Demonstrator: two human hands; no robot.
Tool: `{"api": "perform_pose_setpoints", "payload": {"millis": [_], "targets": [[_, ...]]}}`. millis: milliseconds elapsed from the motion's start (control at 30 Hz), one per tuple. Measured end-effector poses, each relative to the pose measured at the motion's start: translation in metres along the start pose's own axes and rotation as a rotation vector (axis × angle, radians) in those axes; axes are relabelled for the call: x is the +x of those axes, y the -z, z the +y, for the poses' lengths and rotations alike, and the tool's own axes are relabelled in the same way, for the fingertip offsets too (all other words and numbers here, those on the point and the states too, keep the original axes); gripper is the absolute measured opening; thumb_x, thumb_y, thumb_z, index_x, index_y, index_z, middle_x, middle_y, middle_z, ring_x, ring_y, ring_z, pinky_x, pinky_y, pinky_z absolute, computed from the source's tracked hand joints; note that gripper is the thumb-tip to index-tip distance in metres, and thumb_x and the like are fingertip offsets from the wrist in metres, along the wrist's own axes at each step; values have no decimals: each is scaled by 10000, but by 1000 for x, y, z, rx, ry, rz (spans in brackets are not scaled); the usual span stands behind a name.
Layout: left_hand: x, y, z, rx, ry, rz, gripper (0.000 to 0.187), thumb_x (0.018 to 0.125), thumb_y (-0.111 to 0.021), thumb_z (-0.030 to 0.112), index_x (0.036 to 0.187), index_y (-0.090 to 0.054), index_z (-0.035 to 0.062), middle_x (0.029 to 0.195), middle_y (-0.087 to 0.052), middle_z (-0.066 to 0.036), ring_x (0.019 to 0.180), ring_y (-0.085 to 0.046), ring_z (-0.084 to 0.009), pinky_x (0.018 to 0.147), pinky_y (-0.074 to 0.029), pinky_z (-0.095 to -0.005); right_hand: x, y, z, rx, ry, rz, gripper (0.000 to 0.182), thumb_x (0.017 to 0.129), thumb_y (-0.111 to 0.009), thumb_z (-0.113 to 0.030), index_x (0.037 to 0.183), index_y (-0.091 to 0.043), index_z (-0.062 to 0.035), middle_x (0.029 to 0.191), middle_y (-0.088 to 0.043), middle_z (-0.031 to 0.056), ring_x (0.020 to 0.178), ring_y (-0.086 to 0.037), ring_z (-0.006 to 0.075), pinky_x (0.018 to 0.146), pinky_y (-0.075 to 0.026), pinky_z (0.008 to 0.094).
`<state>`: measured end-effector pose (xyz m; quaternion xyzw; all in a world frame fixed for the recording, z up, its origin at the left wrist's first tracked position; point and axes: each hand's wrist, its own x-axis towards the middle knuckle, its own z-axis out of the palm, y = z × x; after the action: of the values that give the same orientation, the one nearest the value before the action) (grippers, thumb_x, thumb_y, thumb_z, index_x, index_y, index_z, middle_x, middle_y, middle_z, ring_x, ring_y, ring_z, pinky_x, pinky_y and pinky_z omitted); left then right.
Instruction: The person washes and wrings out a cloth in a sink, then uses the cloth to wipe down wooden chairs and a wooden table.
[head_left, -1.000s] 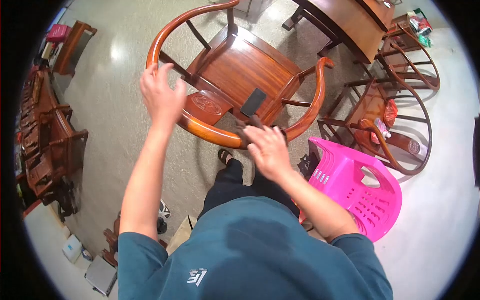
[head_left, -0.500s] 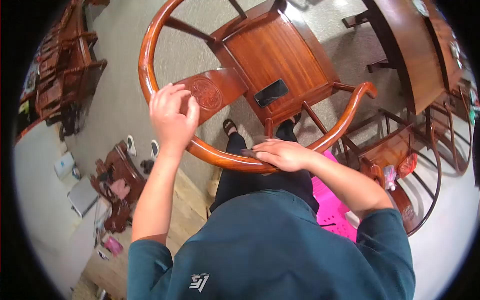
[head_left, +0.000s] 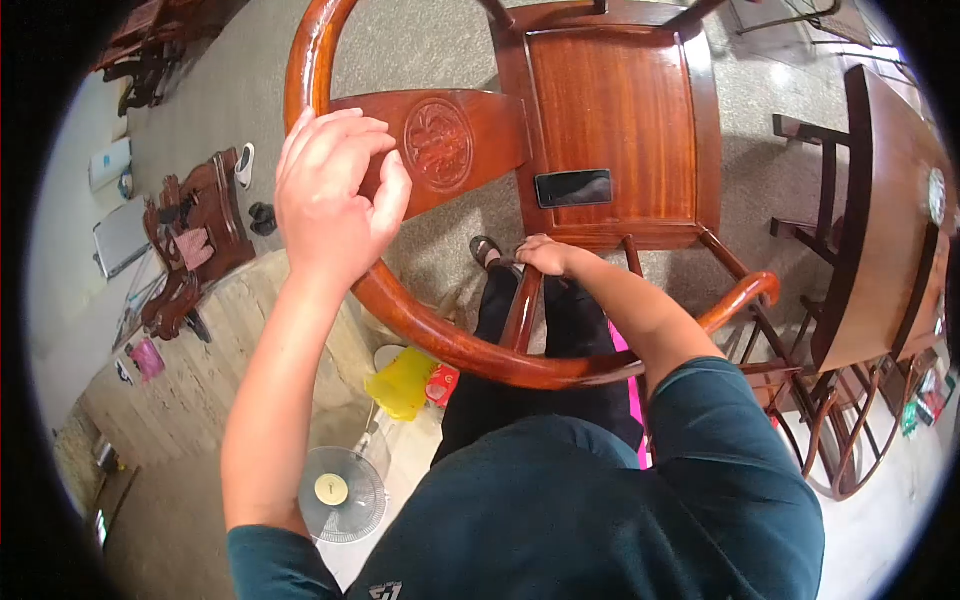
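Observation:
A glossy red-brown wooden chair [head_left: 620, 110] with a curved rail fills the upper middle, its backrest bearing a round carving. On the seat lies a black phone [head_left: 573, 188]. My left hand [head_left: 340, 190] rests over the curved rail beside the backrest, fingers bent and thumb apart, with the rail under it. Inside the rail, my right hand [head_left: 543, 254] is at the top of an arm post near the seat's edge, its fingers curled; what is beneath them is mostly hidden.
A wooden table [head_left: 890, 240] stands at the right, with more chairs below it. A fan [head_left: 343, 494] and a yellow bag [head_left: 400, 384] are at lower left. Carved wooden furniture [head_left: 205, 220] and shoes [head_left: 245, 166] are further left.
My right hand has moved off the curved rail, forward to the post near the seat. My left hand stays at the rail by the backrest. The view has turned, bringing the fan and yellow bag in.

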<state>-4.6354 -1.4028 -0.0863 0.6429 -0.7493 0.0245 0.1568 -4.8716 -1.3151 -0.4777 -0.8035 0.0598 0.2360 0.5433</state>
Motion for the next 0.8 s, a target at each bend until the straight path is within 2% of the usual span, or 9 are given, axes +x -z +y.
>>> {"api": "perform_pose_setpoints", "payload": {"millis": [67,167,300,400,500,533,667,733,800], "targets": [[0,-3,0,6,7,15,102,747,-733,45,842,-707,75,951,-730,-73,1003,-702,-293,1021,-506,-493,12,-22,21,-32,-192,137,398,973,-454,-242,1273,-688,-127,1468,-583,90,1435,-433,294,1174,-349,432],[-2,-5,-4,22,11,20,106,742,-735,36,835,-703,77,947,-731,-70,992,-705,-296,1007,-517,-494,27,-9,31,-157,-172,-45,397,967,-464,-215,1273,-691,-103,1463,-595,100,1433,-449,293,1175,-359,415],[-2,-5,-5,-21,30,47,98,758,-730,32,846,-706,69,953,-730,-77,1000,-704,-293,1023,-507,-496,38,-37,47,-182,-54,81,388,965,-456,-203,1213,-721,-64,1324,-685,122,1325,-559,322,1146,-403,398],[-3,-2,-4,-52,46,42,104,777,-728,7,874,-716,44,976,-734,-96,1023,-706,-297,1038,-497,-496,-2,-10,-22,22,-91,164,388,966,-449,-191,1189,-721,-29,1289,-681,164,1285,-572,367,1137,-411,420],[-1,-1,-4,-79,31,73,85,786,-724,32,869,-712,42,953,-726,-96,990,-700,-299,1014,-505,-491,-50,23,-99,337,-188,166,395,986,-451,-231,1201,-713,-28,1292,-662,202,1313,-538,373,1128,-415,441],[-1,0,-4,-82,30,70,85,788,-724,37,872,-711,43,951,-725,-96,986,-699,-300,1015,-504,-491,-77,48,-140,428,-156,304,365,987,-445,-234,1016,-714,12,1142,-681,238,1145,-615,420,1010,-476,461],[-1,2,-3,-87,35,61,86,797,-720,52,883,-710,46,944,-722,-97,973,-694,-301,1020,-499,-491,-124,62,-202,412,-8,450,379,1015,-433,-245,1102,-719,-12,1172,-680,225,1238,-579,388,1088,-441,445],[0,3,-4,-83,47,56,82,803,-718,55,884,-710,46,945,-723,-97,966,-693,-300,1024,-497,-490,-144,77,-227,509,-33,408,404,1037,-421,-252,1156,-705,8,1268,-664,225,1294,-563,376,1115,-433,433],[0,4,-2,-86,64,46,75,808,-715,57,882,-710,47,949,-725,-98,960,-694,-300,1026,-497,-490,-158,74,-247,553,-131,520,395,1043,-435,-253,1173,-699,9,1295,-657,221,1297,-567,378,1112,-439,435]]}}
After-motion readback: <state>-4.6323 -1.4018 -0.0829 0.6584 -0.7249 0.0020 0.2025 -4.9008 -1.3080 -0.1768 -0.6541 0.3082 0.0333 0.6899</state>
